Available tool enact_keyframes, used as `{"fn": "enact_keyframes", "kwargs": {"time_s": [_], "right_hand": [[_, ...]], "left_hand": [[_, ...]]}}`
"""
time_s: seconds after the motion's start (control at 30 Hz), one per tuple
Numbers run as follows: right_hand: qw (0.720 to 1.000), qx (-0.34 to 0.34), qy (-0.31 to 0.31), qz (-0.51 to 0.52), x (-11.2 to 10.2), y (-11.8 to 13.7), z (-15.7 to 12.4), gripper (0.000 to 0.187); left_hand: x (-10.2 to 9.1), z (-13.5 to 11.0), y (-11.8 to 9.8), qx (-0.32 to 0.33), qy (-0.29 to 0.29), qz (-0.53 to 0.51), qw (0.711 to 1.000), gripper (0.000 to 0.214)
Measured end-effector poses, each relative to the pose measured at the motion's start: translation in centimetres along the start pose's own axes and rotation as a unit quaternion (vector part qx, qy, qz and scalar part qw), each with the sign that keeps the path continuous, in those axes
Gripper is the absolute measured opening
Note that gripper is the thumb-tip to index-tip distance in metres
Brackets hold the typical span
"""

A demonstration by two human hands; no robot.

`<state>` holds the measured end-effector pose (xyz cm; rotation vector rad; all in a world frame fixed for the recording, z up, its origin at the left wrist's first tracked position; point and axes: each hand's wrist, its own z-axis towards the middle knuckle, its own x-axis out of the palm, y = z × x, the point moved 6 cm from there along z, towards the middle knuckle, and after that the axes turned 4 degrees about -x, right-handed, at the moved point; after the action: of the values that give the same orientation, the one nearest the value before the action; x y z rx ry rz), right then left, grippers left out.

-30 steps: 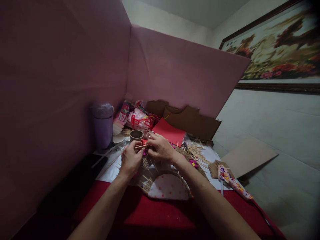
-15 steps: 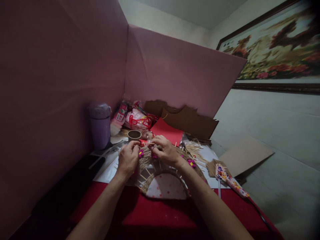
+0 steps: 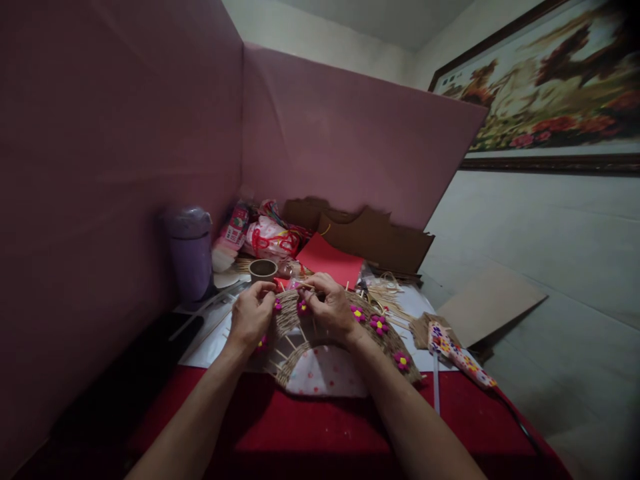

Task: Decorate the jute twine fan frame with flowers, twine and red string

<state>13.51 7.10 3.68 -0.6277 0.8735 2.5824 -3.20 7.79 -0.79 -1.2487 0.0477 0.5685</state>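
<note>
An arch-shaped woven piece [image 3: 290, 327] of twine and thin sticks lies on the red table [image 3: 320, 427], dotted with small pink and yellow flowers [image 3: 379, 324]. My left hand [image 3: 249, 317] is closed on the arch's left top edge. My right hand [image 3: 327, 308] is closed in a pinch at the arch's top, next to a pink flower [image 3: 302, 307] and a thin stick [image 3: 305, 285]. What the right fingers pinch is too small to name.
A purple lidded cup [image 3: 189, 250] stands left by the pink partition [image 3: 125, 167]. Behind the hands are a small brown cup [image 3: 263, 269], plastic bags [image 3: 270, 237], red paper [image 3: 330, 260] and brown cardboard [image 3: 375, 233]. A flower-patterned glue gun [image 3: 457, 353] lies right, beside loose straw [image 3: 385, 293].
The hands have moved down onto the arch's top edge. More of the arch and its flowers shows on the right. The view has shifted slightly right.
</note>
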Motion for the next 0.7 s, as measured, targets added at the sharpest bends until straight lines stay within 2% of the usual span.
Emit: {"fn": "enact_keyframes", "kwargs": {"time_s": [0.17,0.23,0.37,0.47,0.57,0.7], "right_hand": [[1.0,-0.005,-0.007,0.005,0.0,0.0,0.0,0.011],[1.0,0.009,-0.011,0.015,0.0,-0.1,0.0,0.013],[0.998,0.054,-0.02,0.029,-0.1,-0.5,0.0,0.011],[0.998,0.065,-0.015,0.023,0.1,-0.6,0.1,0.006],[0.999,0.05,-0.001,-0.002,0.5,-0.5,0.1,0.004],[0.999,0.029,0.007,-0.025,0.9,-0.2,0.0,0.015]], "left_hand": [[0.2,-0.1,-0.1,0.008,0.008,0.006,1.0,0.021],[-0.1,-0.3,-0.4,0.024,-0.014,0.036,0.999,0.018],[-1.1,-1.3,-2.5,0.137,-0.086,0.071,0.984,0.011],[-0.8,-2.0,-3.8,0.215,-0.052,0.027,0.975,0.012],[0.0,-2.4,-4.4,0.253,-0.008,0.006,0.967,0.02],[0.2,-2.5,-4.4,0.272,-0.028,0.03,0.961,0.015]]}}
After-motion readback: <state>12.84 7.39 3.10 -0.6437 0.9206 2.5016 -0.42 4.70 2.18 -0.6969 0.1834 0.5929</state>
